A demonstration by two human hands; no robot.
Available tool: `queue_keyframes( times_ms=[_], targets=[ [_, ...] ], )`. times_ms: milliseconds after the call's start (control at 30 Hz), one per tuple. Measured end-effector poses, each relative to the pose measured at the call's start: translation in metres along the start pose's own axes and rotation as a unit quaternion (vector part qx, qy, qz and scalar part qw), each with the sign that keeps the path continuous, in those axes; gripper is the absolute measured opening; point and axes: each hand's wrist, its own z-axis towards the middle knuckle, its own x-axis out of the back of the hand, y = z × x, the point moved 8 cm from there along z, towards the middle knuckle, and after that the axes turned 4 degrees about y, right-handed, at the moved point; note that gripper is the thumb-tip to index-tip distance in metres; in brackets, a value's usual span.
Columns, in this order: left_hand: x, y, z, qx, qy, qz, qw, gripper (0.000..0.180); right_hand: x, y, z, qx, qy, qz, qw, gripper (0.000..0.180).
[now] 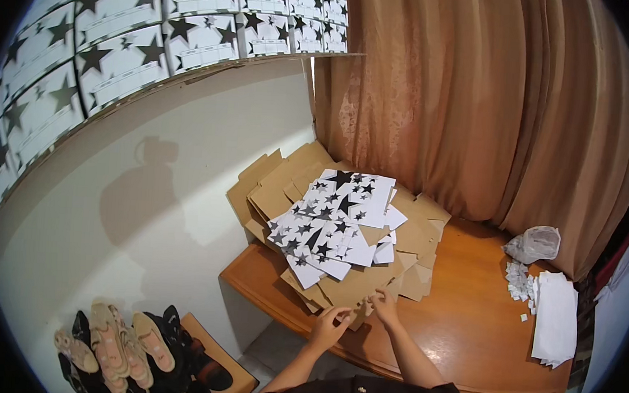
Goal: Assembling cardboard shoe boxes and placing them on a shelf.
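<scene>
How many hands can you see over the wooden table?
2: the left hand is at the near edge of the cardboard pile, and the right hand is just to its right, a little farther from the body. Neither hand is fully hidden.

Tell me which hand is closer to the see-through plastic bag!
Right. The right hand is left of the plastic bag and closer to the person; the left hand is even farther left.

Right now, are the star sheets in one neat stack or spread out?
Spread out: the star sheets overlap at different angles, corners sticking out, on the cardboard.
</scene>
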Motion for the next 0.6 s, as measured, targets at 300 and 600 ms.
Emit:
queue_keyframes(
  times_ms=[300, 600],
  targets=[
    [-0.027, -0.059, 0.108, -0.088, -0.075, 0.257, 0.959, 0.055, -0.023, -0.009, 0.084, -0.019, 0.077, -0.228, 0.970, 0.041],
    [-0.062, -0.101, 0.141, -0.093, -0.050, 0.275, 0.955, 0.045, -0.042, -0.078, 0.056, 0.036, 0.002, -0.198, 0.980, 0.035]
  ],
)
